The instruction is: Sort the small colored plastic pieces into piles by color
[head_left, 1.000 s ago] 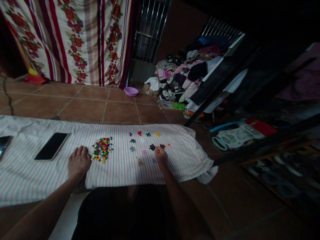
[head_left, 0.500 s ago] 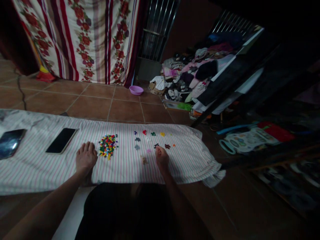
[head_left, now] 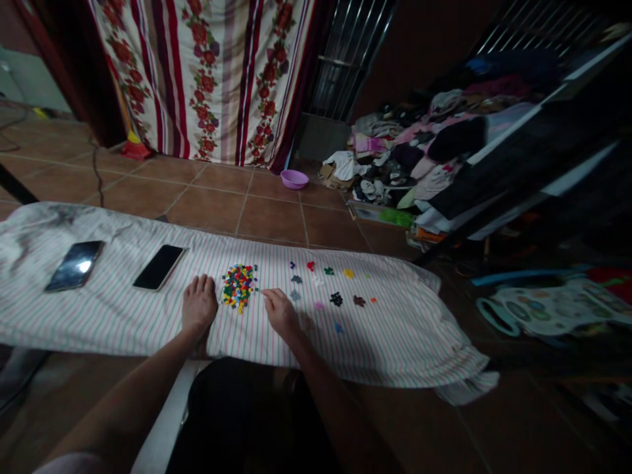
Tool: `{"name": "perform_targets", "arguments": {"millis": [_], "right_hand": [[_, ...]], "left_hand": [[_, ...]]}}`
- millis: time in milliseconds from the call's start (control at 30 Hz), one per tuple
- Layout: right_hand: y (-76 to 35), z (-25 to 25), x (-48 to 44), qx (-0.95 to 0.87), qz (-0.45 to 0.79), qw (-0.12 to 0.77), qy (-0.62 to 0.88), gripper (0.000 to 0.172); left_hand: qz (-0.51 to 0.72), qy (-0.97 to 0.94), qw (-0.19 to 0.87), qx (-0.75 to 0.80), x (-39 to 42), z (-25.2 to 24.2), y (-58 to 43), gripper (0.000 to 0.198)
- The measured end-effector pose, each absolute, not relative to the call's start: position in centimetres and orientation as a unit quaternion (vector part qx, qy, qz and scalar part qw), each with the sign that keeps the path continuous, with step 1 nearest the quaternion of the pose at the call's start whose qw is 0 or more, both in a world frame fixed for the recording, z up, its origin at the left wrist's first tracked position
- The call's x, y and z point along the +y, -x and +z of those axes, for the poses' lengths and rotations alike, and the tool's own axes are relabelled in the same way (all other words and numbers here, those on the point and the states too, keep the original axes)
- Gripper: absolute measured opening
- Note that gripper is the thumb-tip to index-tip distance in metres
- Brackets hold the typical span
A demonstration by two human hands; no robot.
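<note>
A mixed heap of small colourful beads lies on the striped cloth. My left hand rests flat, palm down, just left of the heap, holding nothing. My right hand is at the heap's right side, index finger stretched toward a few loose beads; nothing shows in its fingers. Beyond it lie small one-colour groups: black beads, brown beads, red beads, green beads, yellow beads, pink beads and blue beads. A beige group is partly hidden by my right hand.
Two phones, a black-screened phone and a shinier phone, lie left of my left hand. On the tiled floor stands a purple basin. Behind hang a floral curtain and a clothes heap.
My right hand has moved left from the black beads to the edge of the mixed heap. My left hand stays on the cloth. The view has shifted, so everything appears farther right.
</note>
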State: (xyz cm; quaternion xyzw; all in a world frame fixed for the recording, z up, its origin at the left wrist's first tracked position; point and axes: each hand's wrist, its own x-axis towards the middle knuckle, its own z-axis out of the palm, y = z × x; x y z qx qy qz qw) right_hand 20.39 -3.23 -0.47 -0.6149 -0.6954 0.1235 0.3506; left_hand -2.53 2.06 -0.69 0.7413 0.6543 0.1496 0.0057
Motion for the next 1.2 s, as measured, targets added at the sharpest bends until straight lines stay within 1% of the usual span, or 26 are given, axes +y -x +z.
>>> {"name": "perform_targets", "arguments": {"millis": [233, 500, 733, 1000, 1200], "right_hand": [[-18.6, 0.0, 1.0, -0.652, 0.123, 0.267, 0.699, 0.039], [-17.6, 0.2, 2.7, -0.597, 0.142, 0.211, 0.761, 0.025], [-17.2, 0.1, 2.8, -0.555, 0.153, 0.224, 0.786, 0.019], [-17.3, -1.2, 1.6, -0.545, 0.135, 0.281, 0.779, 0.019], [-16.8, -1.3, 1.7, -0.564, 0.114, 0.275, 0.771, 0.020]], "left_hand": [[0.165, -0.733, 0.030, 0.659, 2.0, -0.7, 2.5, 0.049], [0.144, -0.736, 0.023, 0.661, 1.9, -0.1, 2.4, 0.048], [0.148, -0.734, 0.015, 0.663, 1.8, -0.2, 2.3, 0.048], [0.140, -0.736, 0.013, 0.662, 1.5, 0.5, 2.2, 0.048], [0.142, -0.733, 0.018, 0.665, 1.6, 0.4, 2.2, 0.048]]}}
